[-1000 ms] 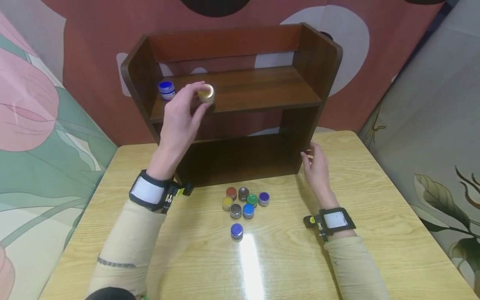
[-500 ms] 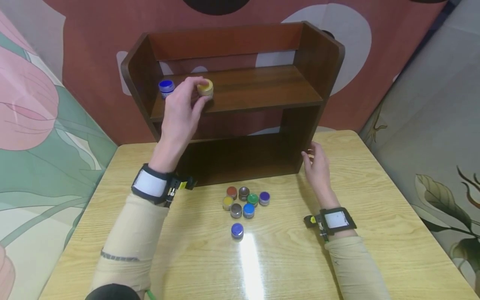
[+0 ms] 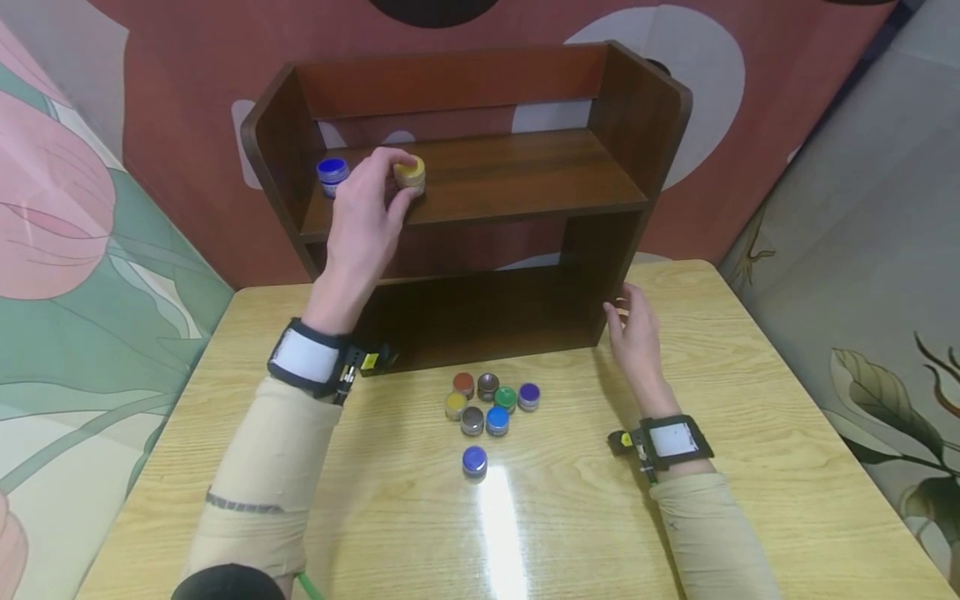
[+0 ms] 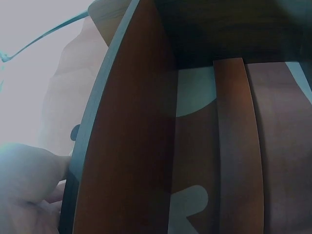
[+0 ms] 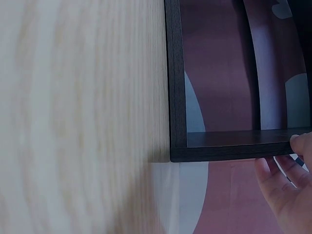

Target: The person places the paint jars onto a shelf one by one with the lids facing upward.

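Note:
In the head view my left hand point(image 3: 360, 217) pinches a small yellow-lidded jar point(image 3: 412, 176) between thumb and fingers, low over the front of the wooden shelf unit's point(image 3: 532, 179) upper board. A blue-lidded jar point(image 3: 331, 177) stands left of it, partly behind the hand. The left wrist view shows part of that hand point(image 4: 29, 187) beside the upper board's front edge; the held jar is hidden there. My right hand point(image 3: 637, 346) grips the unit's right side panel low down. In the right wrist view its thumb point(image 5: 296, 143) lies on the panel's edge, its fingers against the outer face.
Several small jars with red, brown, green, purple, yellow and blue lids cluster on the light wood table point(image 3: 570, 517) before the unit. One blue-lidded jar point(image 3: 474, 461) stands apart, nearer the front. A patterned wall cloth point(image 3: 180, 167) hangs close behind.
My left hand has moved slightly up and inward with the yellow-lidded jar, whose lid has tilted from facing forward to nearly level. The right hand keeps its place on the side panel.

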Available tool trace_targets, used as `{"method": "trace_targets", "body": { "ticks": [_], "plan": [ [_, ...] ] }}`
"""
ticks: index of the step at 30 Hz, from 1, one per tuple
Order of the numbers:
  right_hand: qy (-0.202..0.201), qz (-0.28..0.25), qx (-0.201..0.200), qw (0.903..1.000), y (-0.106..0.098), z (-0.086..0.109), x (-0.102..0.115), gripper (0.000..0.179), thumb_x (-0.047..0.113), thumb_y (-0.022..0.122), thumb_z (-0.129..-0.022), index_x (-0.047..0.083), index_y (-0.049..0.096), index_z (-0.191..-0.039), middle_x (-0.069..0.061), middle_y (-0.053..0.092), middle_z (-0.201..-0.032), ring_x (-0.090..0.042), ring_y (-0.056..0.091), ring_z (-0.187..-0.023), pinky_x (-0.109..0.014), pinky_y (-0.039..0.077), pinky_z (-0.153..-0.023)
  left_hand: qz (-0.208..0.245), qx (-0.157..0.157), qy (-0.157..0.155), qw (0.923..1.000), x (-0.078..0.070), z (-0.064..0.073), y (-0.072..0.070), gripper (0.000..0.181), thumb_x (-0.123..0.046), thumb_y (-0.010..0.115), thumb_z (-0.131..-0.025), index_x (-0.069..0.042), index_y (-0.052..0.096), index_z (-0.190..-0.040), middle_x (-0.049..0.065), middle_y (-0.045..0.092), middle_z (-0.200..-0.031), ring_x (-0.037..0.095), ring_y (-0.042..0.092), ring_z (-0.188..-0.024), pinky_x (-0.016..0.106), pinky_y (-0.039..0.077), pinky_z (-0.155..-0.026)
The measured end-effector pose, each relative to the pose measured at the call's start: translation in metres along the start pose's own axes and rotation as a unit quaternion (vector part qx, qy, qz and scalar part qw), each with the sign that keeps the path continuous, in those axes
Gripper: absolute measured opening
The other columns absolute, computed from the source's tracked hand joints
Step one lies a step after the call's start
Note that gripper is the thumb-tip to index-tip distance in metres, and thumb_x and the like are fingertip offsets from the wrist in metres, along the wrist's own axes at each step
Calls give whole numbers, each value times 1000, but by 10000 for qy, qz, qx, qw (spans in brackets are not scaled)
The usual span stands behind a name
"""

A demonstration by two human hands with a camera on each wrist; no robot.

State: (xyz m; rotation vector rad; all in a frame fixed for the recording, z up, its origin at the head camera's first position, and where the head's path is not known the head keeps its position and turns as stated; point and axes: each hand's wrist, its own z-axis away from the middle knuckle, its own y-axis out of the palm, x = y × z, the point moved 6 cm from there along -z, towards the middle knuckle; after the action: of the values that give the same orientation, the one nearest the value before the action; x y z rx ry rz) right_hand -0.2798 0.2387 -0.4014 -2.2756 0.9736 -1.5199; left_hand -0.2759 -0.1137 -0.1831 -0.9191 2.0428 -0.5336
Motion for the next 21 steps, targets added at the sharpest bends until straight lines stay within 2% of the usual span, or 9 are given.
{"method": "trace_targets", "body": {
  "ticks": [15,21],
  "plan": [
    [-44,-46,-39,10000,-2,1,2,35,11,54,-102,-4,49,-134,-25,59,-127,-40,60,-116,-52,56,-95,-208,249,-344,9989,0,-4,2,32,-16,62,-98,-11,55,-129,11,62,-135,24,61,-125,31,53,-105],
    [-18,-26,-32,10000,-1,1,2,35,10,54,-102,-4,49,-134,-26,59,-127,-40,60,-116,-53,56,-95,-348,467,-503,9970,-1,-8,2,33,-15,60,-99,-10,52,-131,11,60,-138,24,60,-127,33,53,-105]
  ]
}}
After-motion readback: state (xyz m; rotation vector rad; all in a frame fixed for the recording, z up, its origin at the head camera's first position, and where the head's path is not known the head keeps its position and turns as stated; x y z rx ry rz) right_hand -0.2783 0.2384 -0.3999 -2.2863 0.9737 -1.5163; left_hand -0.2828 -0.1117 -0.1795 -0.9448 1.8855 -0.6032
